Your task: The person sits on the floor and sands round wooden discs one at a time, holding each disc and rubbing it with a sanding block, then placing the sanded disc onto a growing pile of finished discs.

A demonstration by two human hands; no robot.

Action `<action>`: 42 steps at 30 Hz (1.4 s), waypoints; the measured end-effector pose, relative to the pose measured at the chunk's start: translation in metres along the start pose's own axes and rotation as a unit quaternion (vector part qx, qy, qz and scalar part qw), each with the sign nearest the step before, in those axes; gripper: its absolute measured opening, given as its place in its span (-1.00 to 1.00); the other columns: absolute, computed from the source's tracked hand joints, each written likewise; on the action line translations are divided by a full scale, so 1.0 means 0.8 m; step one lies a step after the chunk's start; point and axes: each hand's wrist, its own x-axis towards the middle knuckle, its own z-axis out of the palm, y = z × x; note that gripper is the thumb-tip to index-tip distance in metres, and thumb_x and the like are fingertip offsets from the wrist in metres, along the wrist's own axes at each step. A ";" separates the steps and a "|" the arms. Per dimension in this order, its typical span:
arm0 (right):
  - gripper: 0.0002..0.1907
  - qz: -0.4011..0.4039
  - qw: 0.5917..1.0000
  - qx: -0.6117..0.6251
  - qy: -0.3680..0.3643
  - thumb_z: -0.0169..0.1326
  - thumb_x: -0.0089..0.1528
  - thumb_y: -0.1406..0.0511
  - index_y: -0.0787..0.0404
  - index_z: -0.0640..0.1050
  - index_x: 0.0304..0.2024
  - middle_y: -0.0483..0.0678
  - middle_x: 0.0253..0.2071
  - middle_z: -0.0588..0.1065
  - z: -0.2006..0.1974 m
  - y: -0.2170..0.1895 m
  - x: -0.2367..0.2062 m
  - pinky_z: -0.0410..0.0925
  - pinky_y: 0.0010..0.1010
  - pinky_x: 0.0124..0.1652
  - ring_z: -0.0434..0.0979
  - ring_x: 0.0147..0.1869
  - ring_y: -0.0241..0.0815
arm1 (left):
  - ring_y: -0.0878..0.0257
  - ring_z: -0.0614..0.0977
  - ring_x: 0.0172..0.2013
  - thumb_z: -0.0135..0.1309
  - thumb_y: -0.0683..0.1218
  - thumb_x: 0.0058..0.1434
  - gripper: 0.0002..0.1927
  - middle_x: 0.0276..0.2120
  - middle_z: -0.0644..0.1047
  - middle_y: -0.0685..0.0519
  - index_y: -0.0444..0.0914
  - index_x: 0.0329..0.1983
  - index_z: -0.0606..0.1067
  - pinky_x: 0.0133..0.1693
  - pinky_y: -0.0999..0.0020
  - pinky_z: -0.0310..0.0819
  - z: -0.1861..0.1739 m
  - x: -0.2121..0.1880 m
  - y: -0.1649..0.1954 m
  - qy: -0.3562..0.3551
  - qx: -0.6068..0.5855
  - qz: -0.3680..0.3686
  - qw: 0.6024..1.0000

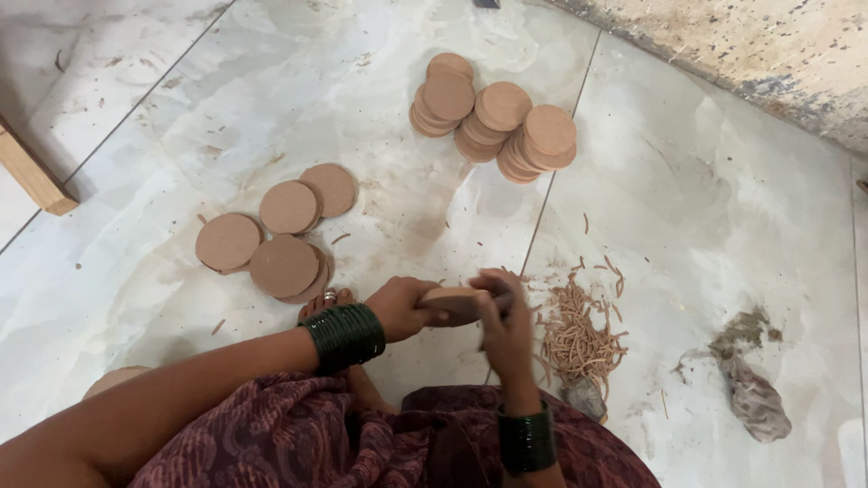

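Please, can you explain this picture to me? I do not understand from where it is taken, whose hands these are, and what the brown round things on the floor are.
The camera sits on a person's head and looks down at their own two hands. The left hand and right hand hold one brown clay-like disc between them. On the pale tiled floor lie a few flat discs, stacked discs, a heap of thin shavings and a crumpled rag.

Floor workshop: stacked clay discs (493,117), shavings (574,339)
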 end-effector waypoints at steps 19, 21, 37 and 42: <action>-0.43 0.121 0.953 0.259 0.101 -0.37 0.43 -0.07 0.20 0.45 -0.28 -0.03 -0.36 0.50 0.015 0.011 0.040 0.42 -0.41 -0.19 0.51 -0.26 -0.21 | -0.13 0.66 -0.25 0.22 -0.05 0.20 -0.73 -0.31 0.64 -0.14 -0.13 -0.02 0.59 -0.21 0.04 0.55 -0.006 -0.014 0.006 0.121 0.082 0.104 0.984; -0.45 -0.035 0.996 0.044 0.069 -0.27 0.52 -0.05 0.27 0.44 -0.21 -0.01 -0.29 0.50 0.030 0.005 0.021 0.42 -0.41 -0.15 0.51 -0.20 -0.20 | -0.14 0.65 -0.24 0.19 -0.07 0.21 -0.74 -0.30 0.64 -0.14 -0.13 -0.02 0.60 -0.22 0.02 0.54 -0.006 -0.017 0.006 0.121 0.093 0.111 0.982; -0.35 0.161 0.923 0.350 -0.020 -0.36 0.45 -0.15 0.14 0.49 -0.36 -0.03 -0.49 0.52 -0.006 0.030 0.053 0.40 -0.27 -0.31 0.52 -0.42 -0.12 | -0.11 0.66 -0.25 0.18 -0.06 0.22 -0.77 -0.34 0.65 -0.09 -0.10 -0.04 0.59 -0.22 0.02 0.52 -0.016 -0.027 0.010 0.104 0.134 0.115 0.979; -0.48 0.096 0.968 0.228 0.046 -0.26 0.51 -0.05 0.20 0.47 -0.19 0.04 -0.16 0.56 -0.022 0.045 0.029 0.41 -0.26 0.00 0.57 -0.05 -0.13 | -0.12 0.68 -0.29 0.20 -0.05 0.20 -0.75 -0.34 0.65 -0.14 -0.15 -0.05 0.58 -0.25 0.05 0.55 -0.016 -0.021 0.000 0.121 0.076 0.107 0.984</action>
